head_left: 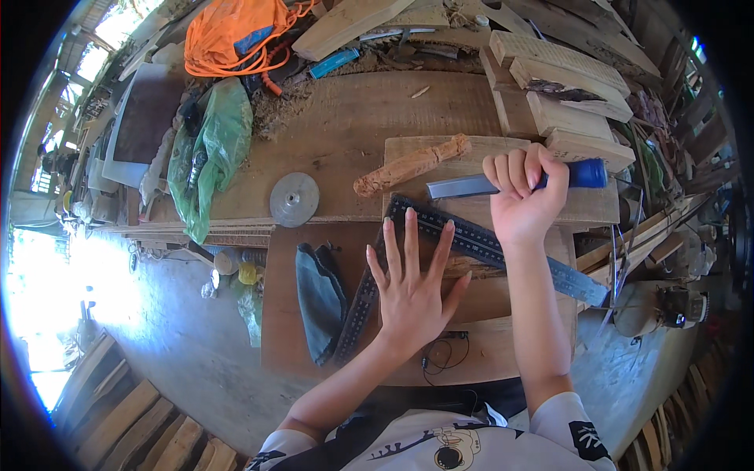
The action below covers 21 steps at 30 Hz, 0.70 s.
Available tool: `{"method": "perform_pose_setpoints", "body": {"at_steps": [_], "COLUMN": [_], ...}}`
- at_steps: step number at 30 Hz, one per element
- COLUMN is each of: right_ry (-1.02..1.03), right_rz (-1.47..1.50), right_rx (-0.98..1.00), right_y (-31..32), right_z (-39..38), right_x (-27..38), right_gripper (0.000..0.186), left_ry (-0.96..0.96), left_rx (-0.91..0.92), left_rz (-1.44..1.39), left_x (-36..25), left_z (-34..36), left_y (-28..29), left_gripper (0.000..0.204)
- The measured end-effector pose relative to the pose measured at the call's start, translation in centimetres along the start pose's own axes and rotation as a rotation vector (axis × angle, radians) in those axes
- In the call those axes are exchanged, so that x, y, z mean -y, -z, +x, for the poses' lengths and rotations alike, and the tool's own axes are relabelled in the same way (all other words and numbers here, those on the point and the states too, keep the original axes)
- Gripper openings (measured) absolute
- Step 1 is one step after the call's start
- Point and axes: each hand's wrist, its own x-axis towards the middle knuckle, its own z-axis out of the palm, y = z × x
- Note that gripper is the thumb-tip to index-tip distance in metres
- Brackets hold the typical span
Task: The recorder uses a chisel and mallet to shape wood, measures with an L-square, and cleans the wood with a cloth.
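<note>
I'm watching the right hand (530, 184) clamping its fingers around the chisel (463, 187) over a board (593, 207); the left hand (412, 294) is lying fingers-apart across the square (473, 241), risking cuts if my grip slips.

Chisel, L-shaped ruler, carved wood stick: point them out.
Chisel (465, 187), head view: on its blade.
L-shaped ruler (474, 241), head view: on its rightward arm.
Carved wood stick (411, 166), head view: about mid-length.

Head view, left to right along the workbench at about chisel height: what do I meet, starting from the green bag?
Green plastic bag → round metal disc → rough wooden stick → right hand
</note>
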Motion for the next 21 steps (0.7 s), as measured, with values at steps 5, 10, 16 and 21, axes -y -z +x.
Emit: {"method": "perform_pose_setpoints", "body": {"at_steps": [5,10,16,21], "right_ry": [-0.014,-0.033,0.008,0.086], "right_rz": [0.0,-0.007,0.001,-0.047], "right_rx": [-0.058,0.008,0.015,0.037], "right_y": [0.5,0.7,1.6,1.8], "right_z": [0.5,0.6,-0.6,-2.1], "right_x": [-0.7,-0.3,-0.6,-0.5], "right_gripper": [0.038,0.037,0.037,0.036], "left_ry": [0.003,0.005,0.007,0.005], "left_rx": [-0.005,-0.012,-0.019,-0.012], "left_rz": [-0.007,-0.012,-0.023,-0.005], "left_x": [-0.1,-0.1,-0.1,-0.1], "left_z": [-0.1,-0.1,-0.1,-0.1], "left_y": [0.0,0.0,0.0,-0.1], "left_gripper": [0.08,0.08,0.08,0.08]}}
